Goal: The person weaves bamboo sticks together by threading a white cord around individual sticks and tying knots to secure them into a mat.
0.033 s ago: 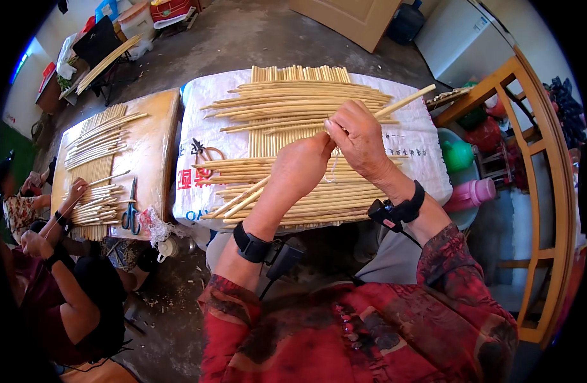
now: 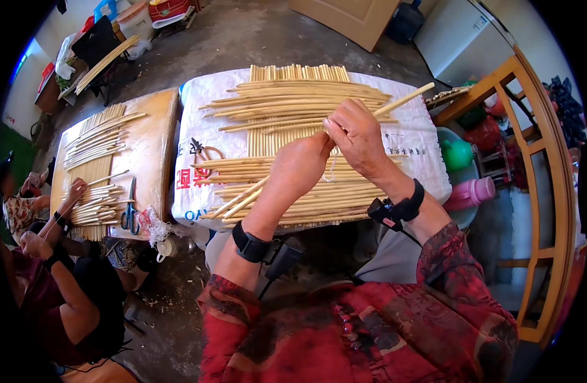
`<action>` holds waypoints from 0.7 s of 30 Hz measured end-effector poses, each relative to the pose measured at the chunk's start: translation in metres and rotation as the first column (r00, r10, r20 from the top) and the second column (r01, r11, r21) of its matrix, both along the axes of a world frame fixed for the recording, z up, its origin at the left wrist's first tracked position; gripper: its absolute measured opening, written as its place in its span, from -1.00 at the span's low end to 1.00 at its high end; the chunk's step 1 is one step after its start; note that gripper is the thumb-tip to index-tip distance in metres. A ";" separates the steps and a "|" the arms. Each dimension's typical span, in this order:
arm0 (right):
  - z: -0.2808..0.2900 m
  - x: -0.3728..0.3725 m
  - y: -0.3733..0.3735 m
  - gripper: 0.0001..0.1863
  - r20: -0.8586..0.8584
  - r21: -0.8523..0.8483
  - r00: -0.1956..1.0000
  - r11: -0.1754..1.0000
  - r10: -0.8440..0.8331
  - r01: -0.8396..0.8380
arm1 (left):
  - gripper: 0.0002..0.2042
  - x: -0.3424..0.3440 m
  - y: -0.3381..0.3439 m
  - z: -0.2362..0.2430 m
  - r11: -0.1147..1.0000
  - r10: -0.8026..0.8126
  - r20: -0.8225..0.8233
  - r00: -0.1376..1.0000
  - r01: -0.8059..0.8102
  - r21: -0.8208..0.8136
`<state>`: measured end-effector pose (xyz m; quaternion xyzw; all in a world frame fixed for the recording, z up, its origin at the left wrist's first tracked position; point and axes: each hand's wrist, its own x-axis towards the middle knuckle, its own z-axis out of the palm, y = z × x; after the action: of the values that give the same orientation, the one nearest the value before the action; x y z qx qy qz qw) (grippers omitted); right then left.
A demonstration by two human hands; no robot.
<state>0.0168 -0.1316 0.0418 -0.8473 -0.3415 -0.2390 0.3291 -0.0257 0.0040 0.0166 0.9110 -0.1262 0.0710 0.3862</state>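
My right hand (image 2: 354, 134) is closed on a pale wooden stick (image 2: 408, 96) that slants up to the right. My left hand (image 2: 296, 166) is closed against its fingertips; what it pinches is hidden. A thin white string (image 2: 331, 167) dangles beneath my fingers. Under and around both hands lie piles of pointed sticks (image 2: 287, 96) on a row of parallel sticks (image 2: 290, 72), all on a table covered with white printed sheeting (image 2: 421, 153). Scissors with reddish-brown handles (image 2: 210, 153) rest left of my left hand.
At left, another table (image 2: 154, 127) holds sticks and blue scissors (image 2: 130, 217), with co-workers' hands (image 2: 75, 190) beside it. At right stand a wooden frame (image 2: 539, 210), a pink container (image 2: 475, 191) and a green vessel (image 2: 456, 153). A door and white appliance (image 2: 453, 45) are behind.
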 end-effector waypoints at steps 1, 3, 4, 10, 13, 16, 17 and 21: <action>-0.001 0.001 -0.001 -0.90 -0.009 0.004 1.000 1.000 -0.003 0.003 | -0.77 0.001 -0.002 0.000 1.000 -0.009 0.001 1.000 0.009 0.018; -0.001 0.001 -0.005 -0.90 -0.009 -0.032 1.000 0.999 0.015 -0.015 | -0.76 0.000 -0.002 0.003 0.998 -0.020 0.003 1.000 0.020 0.059; -0.001 0.000 -0.009 -0.90 0.000 -0.072 0.999 0.997 0.035 -0.035 | -0.76 0.000 -0.001 0.000 0.999 -0.048 -0.003 0.999 0.048 -0.008; -0.015 0.001 -0.021 -0.87 0.031 -0.171 0.997 0.984 0.065 -0.058 | -0.80 0.000 -0.008 -0.008 0.993 -0.097 -0.118 0.988 0.104 0.057; -0.021 0.001 -0.022 -0.87 0.003 -0.124 1.000 0.992 0.023 -0.023 | -0.80 0.001 -0.011 -0.015 0.994 -0.097 -0.080 0.992 0.100 0.037; -0.012 0.010 -0.014 -0.87 -0.003 -0.039 0.999 0.998 0.040 -0.040 | -0.79 0.008 -0.010 -0.006 0.999 -0.019 -0.046 0.999 0.021 0.048; -0.008 0.013 -0.011 -0.87 0.002 -0.008 0.999 0.999 0.054 -0.054 | -0.78 0.007 -0.006 0.002 0.998 -0.029 -0.057 0.998 0.032 0.060; -0.003 0.019 -0.012 -0.88 0.058 -0.051 0.998 0.999 0.016 -0.014 | -0.79 0.016 -0.007 0.001 0.999 -0.043 -0.056 0.998 0.041 -0.024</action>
<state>0.0358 -0.1434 0.0387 -0.8455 -0.3632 -0.2524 0.2992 -0.0094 -0.0032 0.0175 0.9052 -0.1336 0.0387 0.4016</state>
